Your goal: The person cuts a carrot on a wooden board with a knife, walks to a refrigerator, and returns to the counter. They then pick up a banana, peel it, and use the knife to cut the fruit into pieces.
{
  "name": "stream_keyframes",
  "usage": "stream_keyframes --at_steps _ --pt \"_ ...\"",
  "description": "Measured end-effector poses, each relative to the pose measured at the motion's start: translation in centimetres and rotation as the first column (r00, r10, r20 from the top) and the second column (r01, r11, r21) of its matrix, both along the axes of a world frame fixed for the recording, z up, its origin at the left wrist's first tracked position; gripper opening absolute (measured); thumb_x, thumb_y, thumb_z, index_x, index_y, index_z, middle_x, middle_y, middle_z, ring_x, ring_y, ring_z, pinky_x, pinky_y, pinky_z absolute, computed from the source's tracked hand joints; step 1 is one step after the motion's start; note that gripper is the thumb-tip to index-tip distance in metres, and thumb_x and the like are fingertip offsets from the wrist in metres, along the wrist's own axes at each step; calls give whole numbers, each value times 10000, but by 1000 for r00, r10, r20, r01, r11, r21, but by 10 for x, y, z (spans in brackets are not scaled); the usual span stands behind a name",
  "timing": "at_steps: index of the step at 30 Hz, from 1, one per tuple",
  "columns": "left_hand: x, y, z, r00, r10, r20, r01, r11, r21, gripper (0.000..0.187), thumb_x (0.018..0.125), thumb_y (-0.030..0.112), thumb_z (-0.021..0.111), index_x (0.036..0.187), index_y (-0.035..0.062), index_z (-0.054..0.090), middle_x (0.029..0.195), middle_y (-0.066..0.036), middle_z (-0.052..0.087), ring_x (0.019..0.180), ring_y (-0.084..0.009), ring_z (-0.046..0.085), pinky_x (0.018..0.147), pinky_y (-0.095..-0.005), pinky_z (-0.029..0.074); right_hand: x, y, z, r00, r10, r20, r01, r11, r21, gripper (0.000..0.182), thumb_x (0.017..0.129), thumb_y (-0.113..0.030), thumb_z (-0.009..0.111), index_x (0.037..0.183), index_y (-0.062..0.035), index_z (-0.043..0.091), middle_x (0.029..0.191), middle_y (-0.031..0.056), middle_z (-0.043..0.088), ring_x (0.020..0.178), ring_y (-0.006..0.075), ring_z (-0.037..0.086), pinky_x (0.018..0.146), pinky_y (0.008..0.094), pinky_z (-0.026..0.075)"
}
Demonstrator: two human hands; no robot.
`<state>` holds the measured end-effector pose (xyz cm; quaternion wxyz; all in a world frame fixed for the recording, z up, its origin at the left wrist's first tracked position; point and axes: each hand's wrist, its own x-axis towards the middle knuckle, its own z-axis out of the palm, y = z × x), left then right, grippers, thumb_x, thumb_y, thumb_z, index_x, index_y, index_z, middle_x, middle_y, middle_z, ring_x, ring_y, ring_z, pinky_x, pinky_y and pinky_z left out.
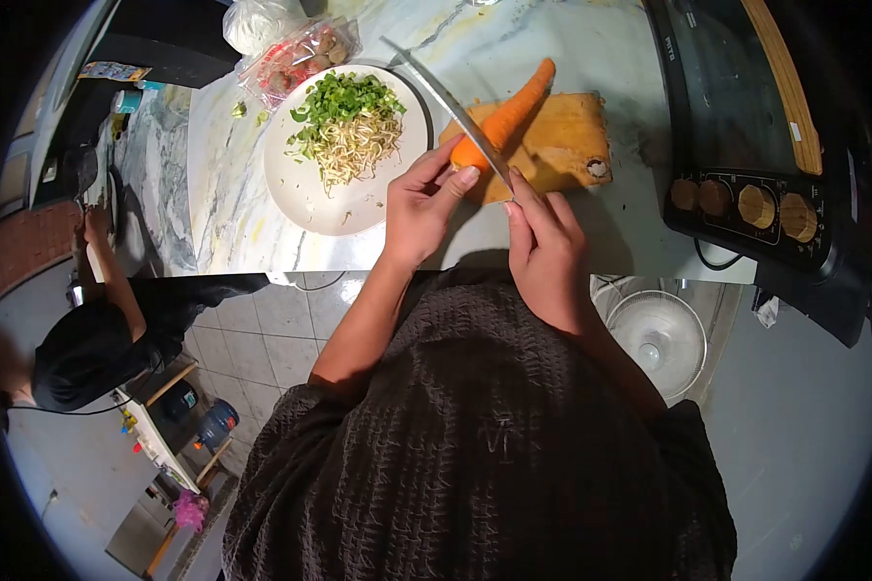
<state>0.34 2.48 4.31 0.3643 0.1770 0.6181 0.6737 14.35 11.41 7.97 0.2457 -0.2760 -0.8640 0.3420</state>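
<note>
A large orange carrot (515, 108) is pinched at its thick end by my left hand (426, 205), its tip pointing away to the upper right. My right hand (546, 237) grips a long knife (438, 90) near the handle, which my fingers mostly hide. The blade crosses over the carrot's thick end and reaches up to the left. Under the carrot lies a worn wooden cutting board (567, 145). Left of the board, a white plate (300, 198) bears chopped green onions (347, 99) and bean sprouts (354, 145).
Plastic bags (300, 58) with brownish round items sit behind the plate. A black toaster oven (746, 208) with several knobs stands on the right. Below the counter edge is a mesh strainer (657, 339). Another person (87, 358) works at the far left. A water jug (218, 423) is low on the left.
</note>
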Motion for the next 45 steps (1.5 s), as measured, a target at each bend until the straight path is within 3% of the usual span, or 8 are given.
stream_keyframes --at_steps 6,12,14,33,39,41,42,45 --pt "4 4 -1 1000 15 -5 -15 1000 2 447 934 97 686 1341 -40 560 1176 -90 660 1018 -105 611 922 -249 477 1 3 2 1000 -1 -14 1 999 -55 359 919 -66 643 1276 -38 624 852 137 569 719 301 631 644 379 511" --pt "4 0 -12 981 7 195 -22 997 75 433 954 146 669 1331 -43 568 1136 -97 686 1011 -118 625 913 -251 487 7 11 -8 994 53 -98 -60 996 -67 359 916 -59 644 1274 -34 625 872 135 593 766 297 642 670 380 515" --pt "1 -2 -11 974 -3 225 -22 994 106 411 986 162 609 1316 -75 553 1228 -147 642 1096 -206 626 1018 -360 490 10 14 -7 994 86 -74 -93 991 -101 362 913 -53 644 1274 -32 625 907 133 616 792 298 650 684 380 520" --pt "-7 -5 -11 931 -115 346 68 987 145 410 1035 193 519 1354 -64 517 1245 -148 634 1112 -214 637 987 -319 503 21 25 -20 988 110 -104 -113 993 -24 326 899 -104 668 1225 -95 671 875 101 623 744 287 652 656 373 521" --pt "-6 1 -27 986 -89 138 91 996 -7 352 1064 209 441 1308 -31 526 980 -111 666 827 -148 639 808 -286 522 34 42 -20 994 -79 -80 82 996 40 287 915 -79 634 1200 -76 673 829 95 624 661 216 603 601 327 487" --pt "-5 3 -31 931 -154 -330 53 954 -296 314 1071 204 423 1261 -11 550 853 -72 627 721 -113 598 695 -285 503 40 45 -22 994 -103 -44 105 994 36 280 914 -73 639 1192 -66 671 788 86 611 614 193 562 564 312 461" --pt "-4 5 -32 931 -154 -332 53 954 -295 314 1071 204 423 1261 -11 550 853 -72 627 721 -113 598 695 -285 503 42 46 -25 992 -121 -35 122 992 36 280 916 -75 640 1194 -64 671 782 82 610 607 185 556 559 310 458" --pt "1 8 -33 820 -166 -547 -48 934 -355 263 1009 122 504 1230 15 598 1078 -220 624 992 -382 619 857 -405 510 48 48 -27 988 -152 -22 152 988 24 278 923 -80 639 1198 -63 672 774 75 608 602 170 548 554 308 454"
